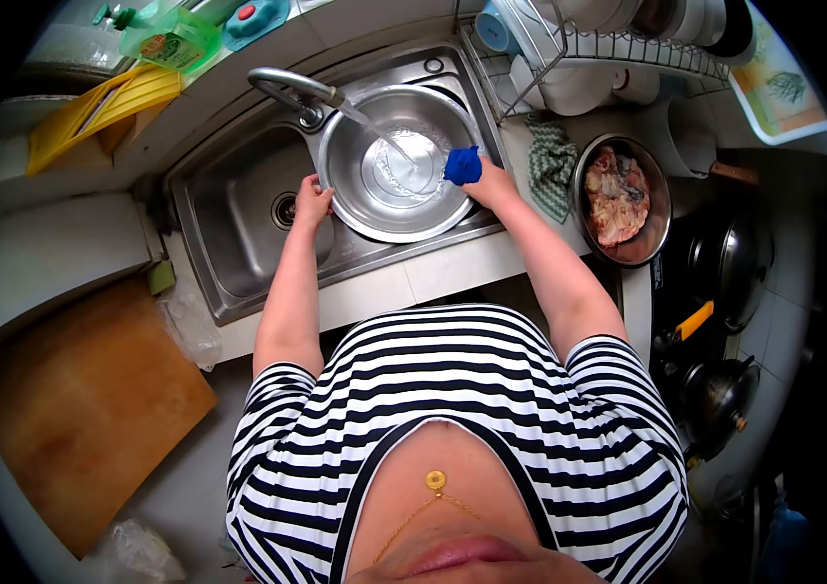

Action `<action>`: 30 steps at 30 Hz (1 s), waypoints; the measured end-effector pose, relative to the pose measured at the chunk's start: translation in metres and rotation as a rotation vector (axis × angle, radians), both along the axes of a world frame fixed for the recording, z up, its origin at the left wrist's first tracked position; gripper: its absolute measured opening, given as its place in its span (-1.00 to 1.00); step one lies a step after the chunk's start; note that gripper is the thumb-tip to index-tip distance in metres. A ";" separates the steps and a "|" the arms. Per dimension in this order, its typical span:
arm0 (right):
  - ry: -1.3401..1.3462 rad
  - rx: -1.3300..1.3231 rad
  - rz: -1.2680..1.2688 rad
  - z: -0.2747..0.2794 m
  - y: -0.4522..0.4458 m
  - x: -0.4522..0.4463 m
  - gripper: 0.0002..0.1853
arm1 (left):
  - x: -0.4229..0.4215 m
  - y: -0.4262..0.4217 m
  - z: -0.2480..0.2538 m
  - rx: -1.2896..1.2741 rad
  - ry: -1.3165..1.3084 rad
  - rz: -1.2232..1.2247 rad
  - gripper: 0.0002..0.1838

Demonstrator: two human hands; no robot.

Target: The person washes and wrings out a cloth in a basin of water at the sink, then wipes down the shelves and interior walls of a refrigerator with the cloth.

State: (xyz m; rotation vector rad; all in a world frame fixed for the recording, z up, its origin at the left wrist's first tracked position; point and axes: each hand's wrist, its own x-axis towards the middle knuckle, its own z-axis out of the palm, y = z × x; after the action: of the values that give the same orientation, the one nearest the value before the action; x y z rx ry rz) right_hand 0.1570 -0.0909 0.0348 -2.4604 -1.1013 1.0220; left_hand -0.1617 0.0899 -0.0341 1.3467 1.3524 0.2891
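Observation:
A large round metal basin (360, 209) sits in the right bowl of the steel sink (229, 234). Water runs into it from the curved faucet (302, 83), and some water lies at its bottom. On the basin's left rim, my left hand (312, 202) is closed, thumb and fingers gripping the edge. My right hand (493, 185) holds a bunched blue cloth (463, 165) at the basin's right rim; its fingers are partly hidden by the cloth.
Right of the sink lie a green-and-white checked cloth (552, 167) and a metal bowl (666, 200) of raw meat. A dish rack (618, 63) with bowls stands behind. Green soap bottle (175, 39) and yellow holder (92, 112) are back left; a wooden board (92, 399) is front left.

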 end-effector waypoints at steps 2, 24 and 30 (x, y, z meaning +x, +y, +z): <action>-0.142 -0.012 0.094 0.023 0.002 -0.015 -0.35 | -0.006 0.004 -0.028 0.234 0.313 -0.117 -0.43; 1.791 0.502 -0.867 -0.055 0.127 -0.104 -0.53 | 0.181 -0.010 0.015 0.666 -0.337 -0.113 -0.70; 0.996 0.468 -0.848 -0.041 0.091 -0.085 -0.57 | 0.159 -0.033 -0.008 0.735 0.257 -0.457 -0.68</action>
State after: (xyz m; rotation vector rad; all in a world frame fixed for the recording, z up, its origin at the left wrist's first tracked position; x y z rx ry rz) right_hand 0.0725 -0.0001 -0.0065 -1.4163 0.0537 1.2242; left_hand -0.0029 0.0568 -0.0418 2.3259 1.1317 0.3203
